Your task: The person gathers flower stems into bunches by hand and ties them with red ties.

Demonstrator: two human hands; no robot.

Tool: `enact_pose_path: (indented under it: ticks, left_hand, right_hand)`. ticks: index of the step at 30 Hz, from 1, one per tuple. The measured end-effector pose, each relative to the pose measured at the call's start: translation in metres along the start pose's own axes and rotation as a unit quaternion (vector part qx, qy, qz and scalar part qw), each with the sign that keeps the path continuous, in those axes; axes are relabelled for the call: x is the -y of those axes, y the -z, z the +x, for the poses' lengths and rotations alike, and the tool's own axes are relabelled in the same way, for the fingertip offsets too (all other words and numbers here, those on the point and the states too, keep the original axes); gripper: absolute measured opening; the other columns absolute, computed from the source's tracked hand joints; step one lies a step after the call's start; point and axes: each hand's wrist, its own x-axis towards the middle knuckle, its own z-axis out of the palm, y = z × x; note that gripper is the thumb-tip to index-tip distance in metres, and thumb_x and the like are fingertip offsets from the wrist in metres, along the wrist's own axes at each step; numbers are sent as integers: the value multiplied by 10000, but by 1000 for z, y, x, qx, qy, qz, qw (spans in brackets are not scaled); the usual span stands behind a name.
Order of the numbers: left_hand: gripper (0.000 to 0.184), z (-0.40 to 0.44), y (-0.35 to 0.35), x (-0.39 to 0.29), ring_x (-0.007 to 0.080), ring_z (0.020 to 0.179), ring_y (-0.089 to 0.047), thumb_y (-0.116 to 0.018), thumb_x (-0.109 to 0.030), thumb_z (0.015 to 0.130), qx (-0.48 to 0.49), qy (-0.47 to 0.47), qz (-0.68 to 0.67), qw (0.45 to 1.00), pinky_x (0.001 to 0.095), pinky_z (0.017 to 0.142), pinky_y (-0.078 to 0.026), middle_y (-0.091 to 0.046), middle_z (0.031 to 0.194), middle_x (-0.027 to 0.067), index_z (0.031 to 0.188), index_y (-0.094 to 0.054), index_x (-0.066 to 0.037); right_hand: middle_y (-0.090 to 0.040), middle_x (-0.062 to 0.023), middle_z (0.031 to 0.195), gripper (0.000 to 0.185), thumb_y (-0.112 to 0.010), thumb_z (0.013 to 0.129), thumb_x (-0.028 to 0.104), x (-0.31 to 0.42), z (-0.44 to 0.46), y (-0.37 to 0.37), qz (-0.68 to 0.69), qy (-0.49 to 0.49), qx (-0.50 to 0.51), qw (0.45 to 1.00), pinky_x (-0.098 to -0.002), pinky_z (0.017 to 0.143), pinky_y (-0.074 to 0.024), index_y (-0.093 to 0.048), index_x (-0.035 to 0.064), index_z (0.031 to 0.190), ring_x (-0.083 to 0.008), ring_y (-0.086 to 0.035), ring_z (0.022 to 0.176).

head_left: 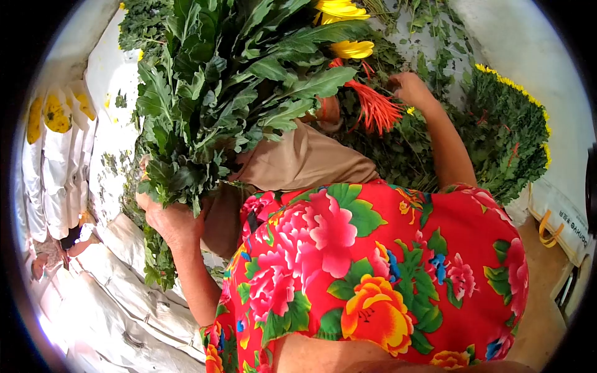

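A large leafy bunch of stems [230,81] with yellow petals [351,49] at its upper right fills the upper left of the view. My left hand [171,217] is wrapped round the lower end of this bunch, its fingers partly behind the leaves. My right hand [410,90] is over the greenery at the upper right, its fingers bent. Whatever those fingers may hold is too small to make out. Close to it, on its left, hangs a bundle of red ties [376,102].
More bunches with yellow flowers [507,124] lie at the right. White wrapped packages [118,311] are at the lower left, and yellow-topped white sleeves [56,161] stand above them. A printed white bag [559,217] is at the far right.
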Motion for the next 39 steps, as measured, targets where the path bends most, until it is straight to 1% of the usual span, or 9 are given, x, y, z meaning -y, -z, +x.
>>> enact_pose_path:
  ticks: [8, 16, 18, 22, 28, 33, 34, 37, 39]
  left_hand:
    - [679, 4, -1, 0, 413, 982, -603, -875, -128, 487, 29, 57, -17, 998, 474, 834, -493, -617, 1053, 186, 1109, -618, -39]
    - [784, 0, 0, 5, 437, 1147, -501, -840, -294, 595, 66, 25, -9, 997, 484, 935, -445, -569, 1286, 206, 1278, -554, -37]
    - [720, 0, -3, 6, 441, 1154, -497, -822, -278, 622, 33, 10, 1, 999, 478, 934, -448, -548, 1324, 207, 1255, -573, -44]
    - [641, 3, -5, 7, 435, 1112, -510, -809, -265, 641, 38, 19, 10, 999, 484, 912, -450, -566, 1267, 200, 1204, -600, -43]
    - [597, 13, 6, 5, 447, 988, -509, -833, -273, 615, 70, 21, -24, 997, 489, 848, -445, -564, 1090, 216, 1123, -620, -41]
    - [504, 19, 33, 14, 289, 788, -623, -828, -259, 631, 98, 107, -291, 946, 400, 751, -495, -683, 888, 148, 1033, -660, -5]
    - [449, 31, 56, 5, 255, 853, -645, -820, -248, 650, 179, 71, -390, 901, 388, 761, -495, -715, 953, 127, 1012, -685, -20]
    - [270, 48, 95, 7, 159, 925, -672, -744, -172, 764, 271, 22, -273, 923, 301, 857, -511, -731, 993, 91, 999, -734, -39]
    - [245, 52, 92, 14, 165, 950, -676, -675, -169, 828, 334, -14, -304, 892, 302, 878, -504, -730, 1023, 87, 1022, -740, -34]
  right_hand:
    - [-691, -169, 1090, 424, -705, 875, 225, 14, 13, -53, 162, -32, -146, 975, -428, 845, -535, -628, 23, 1240, -289, -672, 935]
    - [-639, -64, 904, 289, -620, 943, 270, -16, -14, -34, 446, -137, 13, 884, -310, 612, -438, -640, 31, 1105, -137, -547, 725]
    - [-595, 4, 806, 321, -617, 932, 326, -51, -36, -17, 346, -202, -52, 915, -248, 543, -376, -648, 49, 1091, -101, -487, 627]
    - [-584, -43, 747, 212, -599, 942, 303, -167, -80, 51, 549, -170, -403, 712, -293, 508, -397, -617, 98, 891, -163, -535, 613]
    - [-643, -95, 771, 383, -600, 973, 349, -64, -90, 153, 441, -57, -682, 581, -337, 561, -525, -590, -33, 953, -196, -614, 610]
    - [-652, -70, 822, 454, -615, 940, 471, 144, -12, 82, 482, -17, -462, 744, -294, 574, -495, -628, 17, 949, -144, -609, 688]
    - [-668, -71, 867, 391, -651, 926, 415, 163, 14, 49, 519, 199, -344, 757, -281, 614, -504, -641, 30, 987, -160, -625, 733]
    - [-644, -109, 1111, 274, -611, 941, 133, 312, -22, -11, 699, 429, 199, 537, -348, 848, -486, -598, 0, 1180, -219, -605, 1035]
    - [-651, -96, 1041, 291, -645, 890, 75, 343, -56, 0, 554, 453, 175, 676, -333, 803, -486, -597, -12, 1163, -206, -615, 952]
